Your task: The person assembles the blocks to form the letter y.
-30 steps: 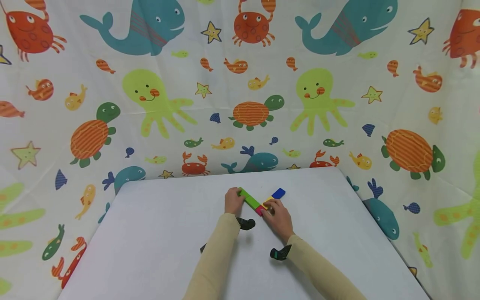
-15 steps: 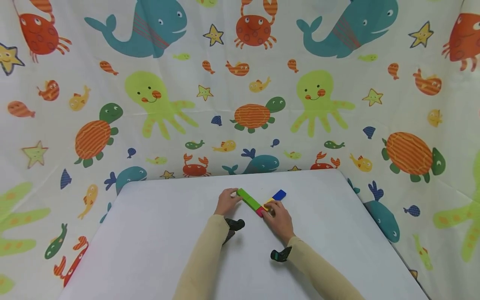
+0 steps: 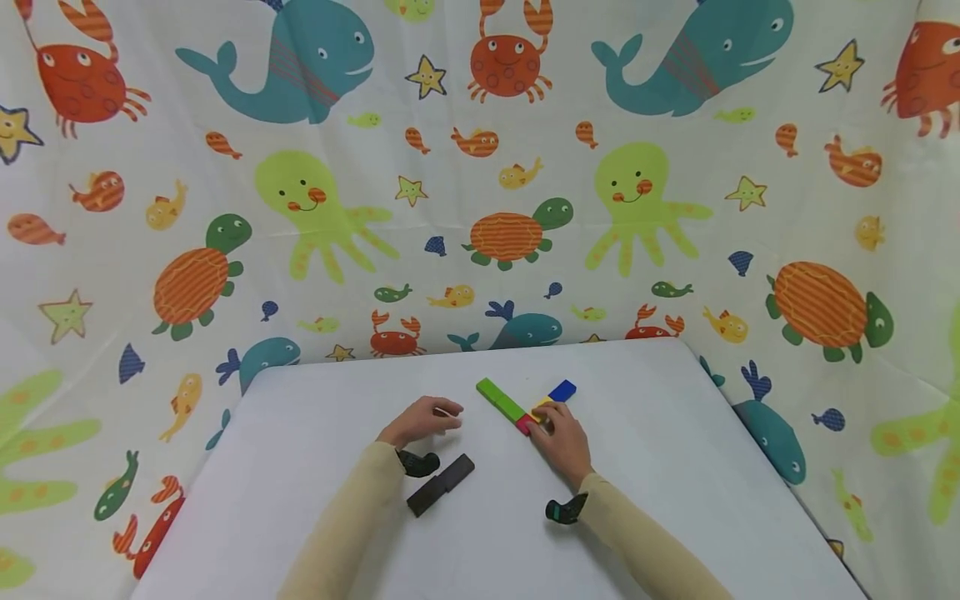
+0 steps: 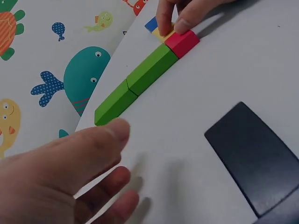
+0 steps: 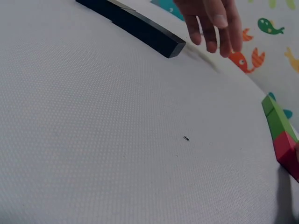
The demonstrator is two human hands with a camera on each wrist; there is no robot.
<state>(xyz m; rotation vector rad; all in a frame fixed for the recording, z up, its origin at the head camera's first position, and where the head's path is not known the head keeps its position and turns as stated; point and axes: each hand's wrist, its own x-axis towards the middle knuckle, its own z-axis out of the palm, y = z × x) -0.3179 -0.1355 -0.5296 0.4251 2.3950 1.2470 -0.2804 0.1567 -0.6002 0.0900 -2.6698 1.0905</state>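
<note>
Two green blocks lie end to end in a slanting row, with a red block at the near end. A yellow block and a blue block branch off to the far right from the red one. My right hand pinches at the corner, thumb on the red block and a finger by the yellow block. My left hand is held over the table left of the green row, fingers relaxed, touching nothing. Below it lie two black blocks, joined end to end with a slight offset.
The white table carries all the blocks. Behind it and along its sides hangs a cloth printed with sea animals. A tiny dark speck shows on the tabletop in the right wrist view.
My left hand has let go of the far green block and moved left and towards me, uncovering the black blocks. The right hand stays at the red and yellow blocks.
</note>
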